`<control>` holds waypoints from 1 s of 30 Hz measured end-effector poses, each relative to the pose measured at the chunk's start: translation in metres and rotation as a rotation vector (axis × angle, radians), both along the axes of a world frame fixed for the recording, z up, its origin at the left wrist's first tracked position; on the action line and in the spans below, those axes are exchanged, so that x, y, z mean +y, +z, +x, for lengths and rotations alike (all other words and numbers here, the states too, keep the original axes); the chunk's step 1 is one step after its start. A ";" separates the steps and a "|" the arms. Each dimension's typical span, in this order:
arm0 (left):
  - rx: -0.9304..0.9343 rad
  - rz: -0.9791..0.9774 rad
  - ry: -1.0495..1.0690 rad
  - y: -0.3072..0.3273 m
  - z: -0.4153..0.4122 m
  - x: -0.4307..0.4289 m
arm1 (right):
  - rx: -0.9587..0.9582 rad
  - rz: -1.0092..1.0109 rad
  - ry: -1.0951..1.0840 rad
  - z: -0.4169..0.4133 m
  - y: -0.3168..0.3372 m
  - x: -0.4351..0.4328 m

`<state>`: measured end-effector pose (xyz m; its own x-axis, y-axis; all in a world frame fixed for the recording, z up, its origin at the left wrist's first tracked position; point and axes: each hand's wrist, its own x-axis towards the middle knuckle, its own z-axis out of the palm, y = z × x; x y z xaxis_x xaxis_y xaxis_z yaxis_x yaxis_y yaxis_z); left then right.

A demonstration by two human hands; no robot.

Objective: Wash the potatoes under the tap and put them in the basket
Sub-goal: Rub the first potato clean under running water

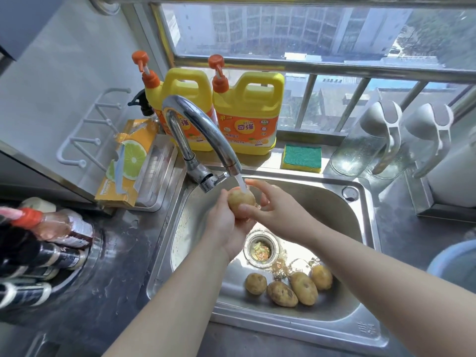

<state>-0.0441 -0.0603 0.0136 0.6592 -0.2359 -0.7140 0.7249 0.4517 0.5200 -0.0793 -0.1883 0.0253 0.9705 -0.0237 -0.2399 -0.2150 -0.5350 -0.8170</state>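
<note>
1. Your left hand (226, 228) sits under and to the left of the potato (240, 202). The palm cups it and the fingers wrap round its underside.
2. Your right hand (273, 210) comes in from the right, thumb pressed on the near face of that same potato, the other fingers curled round its far side. So both hands are gripping the one potato.
3. The potato is right between your two hands, directly under the tap (203, 130) spout, and the water stream (240, 182) lands on its top.
4. More potatoes lie bunched in a row on the sink (360, 228) floor, under your right forearm and nearer to you than the hands. There's a roundish potato (255, 283) on the left, a long potato (282, 293), a second long potato (304, 288) touching it, and a fourth potato (322, 277) on the right. All of them look spotty.
5. The drain strainer (261, 249) is just below your left hand, between the hands and that row, with vegetable scraps in it.
6. Way off to the right of your right arm, at the frame edge, there's a pale blue rim (456, 264). Can't tell if that's the basket.
7. Beyond your hands, past the tap, stand two yellow detergent bottles (180, 109) (247, 117) with orange pumps. A sponge (301, 157), green on yellow, lies on the ledge to their right.
8. Left of your left hand, up on the counter, is an orange box (128, 161) with a lemon picture on it. Further left are some dark bottles (46, 240).
</note>
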 end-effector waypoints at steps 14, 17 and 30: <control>-0.484 0.211 -0.456 -0.006 -0.031 0.011 | 0.167 0.567 -0.235 -0.002 -0.004 0.002; -0.546 0.208 -0.515 -0.009 -0.028 0.018 | 0.146 0.554 -0.219 -0.001 -0.007 0.003; -0.701 0.582 -0.655 -0.001 -0.016 0.030 | 0.163 0.629 -0.042 0.006 -0.007 -0.006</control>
